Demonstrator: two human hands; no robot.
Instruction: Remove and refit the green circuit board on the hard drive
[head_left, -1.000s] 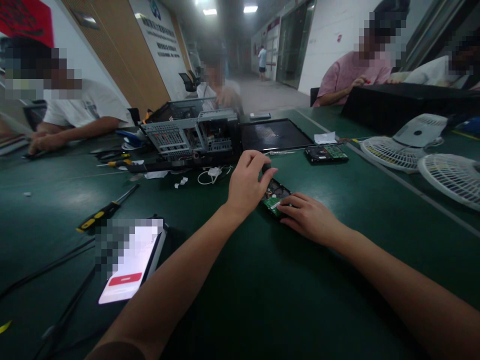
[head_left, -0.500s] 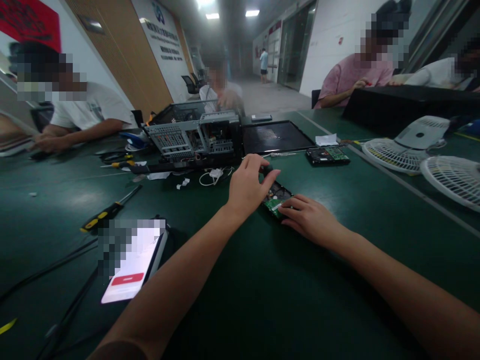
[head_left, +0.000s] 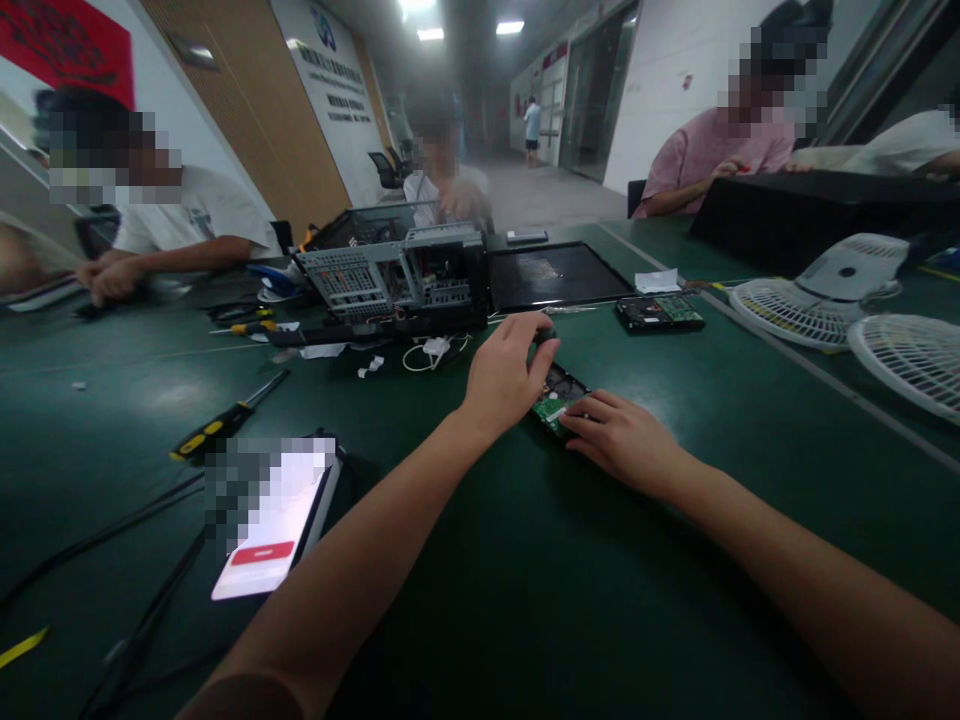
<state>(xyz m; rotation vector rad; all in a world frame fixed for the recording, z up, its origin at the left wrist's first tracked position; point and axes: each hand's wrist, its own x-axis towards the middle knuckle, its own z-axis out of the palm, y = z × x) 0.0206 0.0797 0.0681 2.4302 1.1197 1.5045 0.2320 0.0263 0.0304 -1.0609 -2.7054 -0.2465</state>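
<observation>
A hard drive (head_left: 551, 408) with a green circuit board lies on the green table in front of me, partly covered by my hands. My right hand (head_left: 626, 435) grips its near right edge, with fingers bent over the board. At the far end of the drive, my left hand (head_left: 510, 365) is closed, thumb and fingers curled round a small dark object (head_left: 546, 338). Most of that object is hidden, and I cannot make out its kind. A second hard drive (head_left: 660, 314) rests farther back on the right, apart from both hands.
An opened computer case (head_left: 397, 275) stands at the back beside a black panel (head_left: 555, 275). On the left lie a yellow-and-black screwdriver (head_left: 217, 428), a lit phone (head_left: 277, 530) and cables. White fan parts (head_left: 817, 290) sit at right. Other people sit around the table.
The whole view has shifted slightly to the right. Both hands stay at the hard drive, with barely any change in their grip.
</observation>
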